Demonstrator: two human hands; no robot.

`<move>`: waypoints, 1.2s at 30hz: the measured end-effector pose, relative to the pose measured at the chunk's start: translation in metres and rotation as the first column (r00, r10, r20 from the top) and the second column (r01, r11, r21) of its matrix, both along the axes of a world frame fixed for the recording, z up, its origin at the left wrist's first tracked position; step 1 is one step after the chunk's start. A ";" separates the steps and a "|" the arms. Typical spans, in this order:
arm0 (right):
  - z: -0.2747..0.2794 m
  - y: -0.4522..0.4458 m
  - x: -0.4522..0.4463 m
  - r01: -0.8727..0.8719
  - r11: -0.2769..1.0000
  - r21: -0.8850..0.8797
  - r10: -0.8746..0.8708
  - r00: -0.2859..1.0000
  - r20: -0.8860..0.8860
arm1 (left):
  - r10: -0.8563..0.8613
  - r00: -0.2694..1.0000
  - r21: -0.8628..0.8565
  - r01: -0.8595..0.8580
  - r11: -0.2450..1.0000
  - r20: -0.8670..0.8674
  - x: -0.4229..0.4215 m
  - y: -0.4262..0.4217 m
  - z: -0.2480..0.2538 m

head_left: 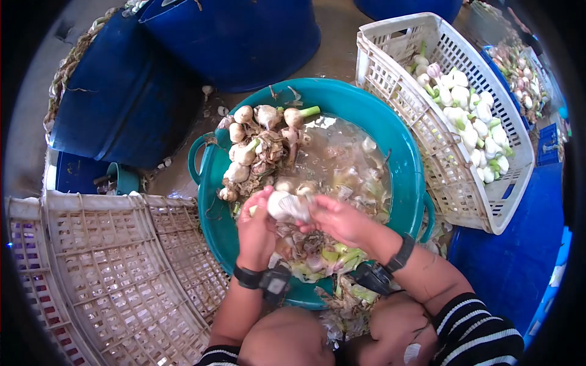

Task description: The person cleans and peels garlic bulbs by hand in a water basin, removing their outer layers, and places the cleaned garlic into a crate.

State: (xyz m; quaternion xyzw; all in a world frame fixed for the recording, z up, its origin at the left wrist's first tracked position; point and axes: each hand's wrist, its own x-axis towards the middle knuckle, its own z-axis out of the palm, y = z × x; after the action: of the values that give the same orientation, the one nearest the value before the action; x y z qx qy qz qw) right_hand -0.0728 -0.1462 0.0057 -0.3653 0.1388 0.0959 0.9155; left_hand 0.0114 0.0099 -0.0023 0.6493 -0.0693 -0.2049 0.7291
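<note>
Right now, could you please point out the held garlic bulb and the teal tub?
Held garlic bulb (282, 206), head view: on its pale rounded side.
Teal tub (406, 177), head view: on its bare inner wall.

A garlic bulb (283, 206), white, rounded and faintly streaked, lies sideways, held between the left hand (256, 224) and the fingertips of the right hand (339, 218).

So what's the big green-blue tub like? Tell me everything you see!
The tub is round, wide and teal, and looks like plastic. It stands upright, open at the top, with a loop handle at left and another at right. Murky water with peelings lies inside; garlic bulbs are heaped at its far left. Part of its near edge is hidden.
</note>
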 end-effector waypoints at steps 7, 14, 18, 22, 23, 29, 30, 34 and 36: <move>0.036 -0.073 -0.012 0.226 0.956 0.185 -0.267 0.933 0.242 | 0.089 0.569 -0.155 -0.365 0.918 -0.817 0.018 0.036 -0.027; -0.029 -0.029 0.000 -0.006 -0.191 -0.982 0.352 0.933 -0.075 | -0.474 0.869 -0.584 0.313 0.749 -0.143 0.015 -0.011 0.038; -0.070 -0.028 0.053 0.462 -0.119 -0.879 0.386 0.837 0.388 | -0.492 0.833 -0.277 0.550 0.788 0.254 -0.006 -0.045 0.112; -0.092 -0.022 0.079 -0.355 -0.312 -0.881 0.421 0.780 -0.463 | -0.261 0.938 0.325 0.179 0.929 0.229 0.015 -0.023 0.011; -0.108 -0.024 0.075 -0.372 0.010 -0.928 0.463 0.824 -0.325 | -0.224 0.950 0.438 0.110 0.892 0.218 0.013 -0.017 -0.002; -0.032 0.018 0.041 -0.180 0.584 -0.791 0.312 0.950 0.014 | -0.306 0.888 0.692 -0.019 0.722 0.344 0.001 -0.002 -0.017; -0.003 0.019 0.039 -0.303 0.320 -0.898 0.415 0.896 -0.155 | -0.226 0.946 0.696 0.000 0.718 0.233 0.003 -0.007 -0.003; -0.009 0.021 0.020 0.361 -0.110 -0.926 0.413 0.864 0.288 | -0.175 0.982 0.517 0.111 0.848 0.076 0.010 0.008 -0.005; -0.011 0.029 0.016 0.244 -0.035 -0.969 0.455 0.867 0.202 | -0.220 0.975 0.425 0.187 0.886 0.030 0.007 0.017 -0.008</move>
State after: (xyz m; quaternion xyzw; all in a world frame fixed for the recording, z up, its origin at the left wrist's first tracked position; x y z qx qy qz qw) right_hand -0.0565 -0.1171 -0.0054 -0.9266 -0.0945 -0.0520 0.3604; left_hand 0.0182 0.0267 -0.0100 0.7874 -0.1195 -0.2650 0.5436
